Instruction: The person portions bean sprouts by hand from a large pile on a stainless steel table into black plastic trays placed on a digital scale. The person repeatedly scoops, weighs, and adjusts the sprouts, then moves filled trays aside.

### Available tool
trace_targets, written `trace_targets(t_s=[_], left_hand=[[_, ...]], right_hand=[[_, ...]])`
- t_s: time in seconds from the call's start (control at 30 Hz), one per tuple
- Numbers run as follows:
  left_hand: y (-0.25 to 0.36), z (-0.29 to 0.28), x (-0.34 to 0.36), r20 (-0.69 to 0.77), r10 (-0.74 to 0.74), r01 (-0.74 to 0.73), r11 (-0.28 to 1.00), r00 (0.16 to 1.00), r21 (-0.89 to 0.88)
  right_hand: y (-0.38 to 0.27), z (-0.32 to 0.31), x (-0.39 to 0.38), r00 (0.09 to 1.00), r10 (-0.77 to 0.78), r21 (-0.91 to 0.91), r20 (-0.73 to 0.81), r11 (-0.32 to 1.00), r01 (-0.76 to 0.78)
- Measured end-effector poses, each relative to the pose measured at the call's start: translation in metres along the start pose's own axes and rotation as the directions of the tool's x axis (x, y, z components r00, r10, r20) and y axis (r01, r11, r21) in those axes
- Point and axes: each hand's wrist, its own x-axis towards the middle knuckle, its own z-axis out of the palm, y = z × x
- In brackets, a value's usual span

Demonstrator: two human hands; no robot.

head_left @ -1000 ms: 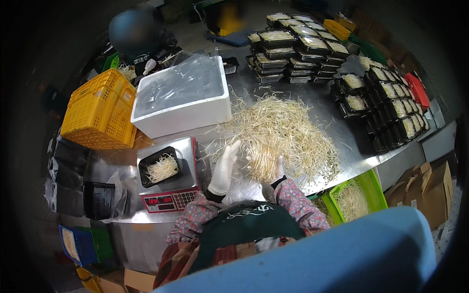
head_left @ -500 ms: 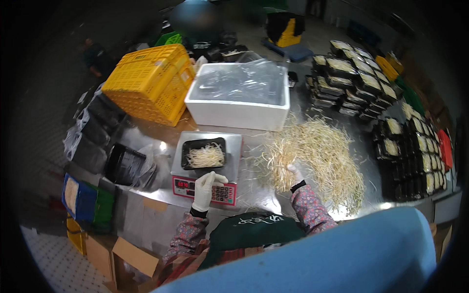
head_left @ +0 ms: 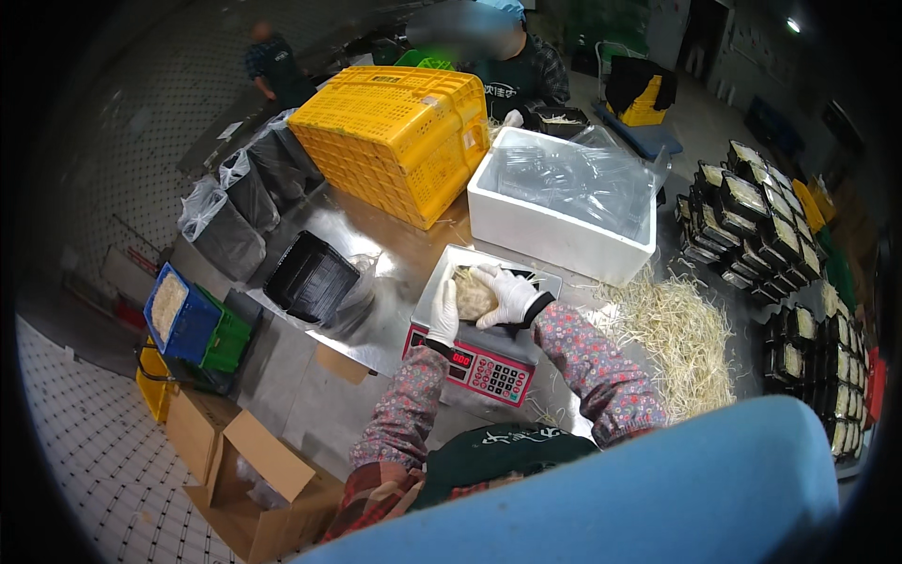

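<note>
Both white-gloved hands meet over the red-fronted digital scale [head_left: 512, 378]. Between them is a rounded clump of bean sprouts [head_left: 475, 295]. My left hand [head_left: 444, 313] presses on its left side with straight fingers. Curled over its top and right side is my right hand [head_left: 510, 297]. A black tray under the clump is mostly hidden by the hands; whether the clump rests in it I cannot tell. To the right of the scale a loose heap of bean sprouts [head_left: 681, 348] lies on the metal table.
Behind the scale stand a white foam box [head_left: 554, 230] with clear plastic and a yellow crate [head_left: 385, 141]. Black trays [head_left: 308, 277] sit at left, near grey bins [head_left: 225, 235] lined with plastic. Filled trays [head_left: 747, 202] are stacked at right. Across the table is another person [head_left: 536, 70].
My right hand has come left from the heap to the scale with sprouts. My left hand has moved up from the scale's front to the clump. The view has shifted.
</note>
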Motion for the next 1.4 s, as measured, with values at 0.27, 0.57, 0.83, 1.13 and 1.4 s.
trace_targets(t_s=[0.27,0.57,0.83,1.13,1.4], left_hand=[[0.059,0.004,0.001,0.113,0.043,-0.058,0.989,0.993,0.134],[0.064,0.021,0.013,0.663,-0.088,-0.562,0.454,0.744,0.691],[0.059,0.029,0.019,0.614,-0.182,-0.428,0.567,0.769,0.704],[0.094,-0.008,0.002,0.356,0.062,-0.3,0.681,0.933,0.668],[0.06,-0.018,-0.033,0.276,-0.133,0.035,0.942,0.952,0.334]], right_hand=[[0.031,-0.009,-0.045,0.927,0.129,0.401,-0.352,0.916,0.025],[0.046,-0.024,-0.048,0.954,0.285,-0.064,0.091,0.958,-0.279],[0.06,-0.031,-0.059,0.964,0.258,0.032,-0.059,0.966,-0.256],[0.01,-0.102,-0.065,0.895,0.28,0.441,-0.348,0.891,-0.107],[0.015,-0.007,-0.045,0.919,0.123,0.083,-0.374,0.992,-0.098]])
